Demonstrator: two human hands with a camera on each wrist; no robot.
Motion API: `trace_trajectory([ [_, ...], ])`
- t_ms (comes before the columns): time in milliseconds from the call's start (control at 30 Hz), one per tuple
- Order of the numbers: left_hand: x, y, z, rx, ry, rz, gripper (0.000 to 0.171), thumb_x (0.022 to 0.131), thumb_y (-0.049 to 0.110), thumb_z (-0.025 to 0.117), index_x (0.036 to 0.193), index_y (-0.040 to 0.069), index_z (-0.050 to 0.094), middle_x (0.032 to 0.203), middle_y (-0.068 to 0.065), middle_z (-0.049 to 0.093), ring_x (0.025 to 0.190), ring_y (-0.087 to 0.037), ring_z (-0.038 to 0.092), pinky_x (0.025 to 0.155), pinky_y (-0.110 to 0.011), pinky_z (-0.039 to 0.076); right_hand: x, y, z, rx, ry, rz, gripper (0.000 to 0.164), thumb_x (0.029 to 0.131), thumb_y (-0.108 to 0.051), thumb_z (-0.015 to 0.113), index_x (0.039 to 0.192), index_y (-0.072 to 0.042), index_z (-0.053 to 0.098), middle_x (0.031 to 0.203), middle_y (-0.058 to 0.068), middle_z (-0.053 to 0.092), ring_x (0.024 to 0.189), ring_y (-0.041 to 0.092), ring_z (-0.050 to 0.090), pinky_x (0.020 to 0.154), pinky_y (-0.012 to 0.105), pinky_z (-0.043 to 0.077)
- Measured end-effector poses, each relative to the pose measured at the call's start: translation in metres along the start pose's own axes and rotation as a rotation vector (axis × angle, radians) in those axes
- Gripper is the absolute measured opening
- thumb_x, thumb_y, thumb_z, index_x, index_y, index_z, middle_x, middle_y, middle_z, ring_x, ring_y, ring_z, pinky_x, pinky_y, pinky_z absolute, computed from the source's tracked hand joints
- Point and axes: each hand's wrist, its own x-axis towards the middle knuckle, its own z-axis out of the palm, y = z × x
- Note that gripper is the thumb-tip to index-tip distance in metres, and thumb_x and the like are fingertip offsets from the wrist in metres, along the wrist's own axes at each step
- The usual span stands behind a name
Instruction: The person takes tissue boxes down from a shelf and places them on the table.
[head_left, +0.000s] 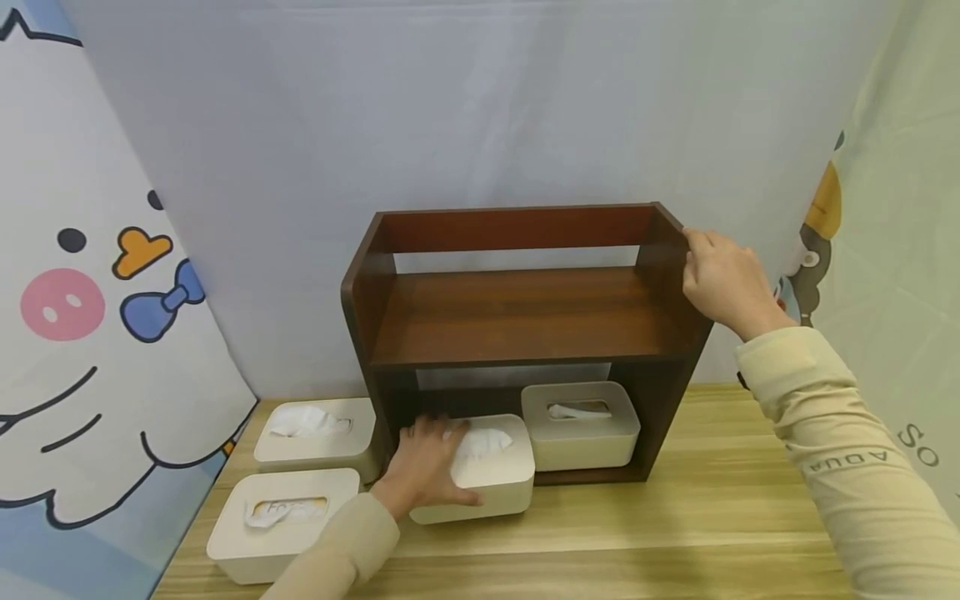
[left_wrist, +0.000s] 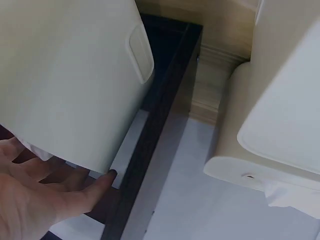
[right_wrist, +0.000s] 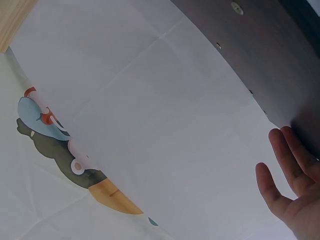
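Note:
A dark brown two-tier wooden shelf (head_left: 517,312) stands on the table. My left hand (head_left: 423,467) grips a cream tissue box (head_left: 495,496) from above at the front of the lower tier, thumb at its front and fingers over the top. That box is tilted and sticks out past the shelf's front. To its right, another tissue box (head_left: 585,446) sits inside the lower tier. My right hand (head_left: 723,279) holds the upper edge of the shelf's right side panel; in the right wrist view, some fingers (right_wrist: 287,155) lie along the panel's outer side.
Left of the shelf, two more cream tissue boxes (head_left: 315,429) (head_left: 281,521) stand on the wood-grain table (head_left: 720,508), one behind the other. A pale cloth (head_left: 525,100) hangs behind, with cartoon-printed cloths at both sides.

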Motion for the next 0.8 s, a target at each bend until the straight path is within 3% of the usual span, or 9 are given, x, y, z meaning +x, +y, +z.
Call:
trace_trajectory([
  [433, -0.030, 0.010, -0.004, 0.109, -0.036, 0.064, 0.104, 0.055, 0.086, 0.050, 0.134, 0.019, 0.042, 0.128, -0.019, 0.050, 0.110, -0.041, 0.048, 0.079, -0.055, 0.044, 0.000, 0.000, 0.003, -0.004, 0.026, -0.010, 0.041, 0.093, -0.008, 0.031, 0.127, 0.011, 0.043, 0.117, 0.033, 0.051, 0.104, 0.049, 0.049, 0.075, 0.061, 0.040],
  [800, -0.059, 0.011, -0.001, 0.078, -0.096, 0.063, 0.105, 0.056, 0.085, 0.051, 0.136, 0.018, 0.041, 0.130, -0.021, 0.048, 0.114, -0.043, 0.046, 0.085, -0.057, 0.042, 0.001, 0.000, 0.002, -0.002, 0.017, -0.012, 0.041, 0.093, -0.008, 0.032, 0.129, 0.011, 0.042, 0.118, 0.033, 0.050, 0.104, 0.049, 0.049, 0.076, 0.060, 0.041],
])
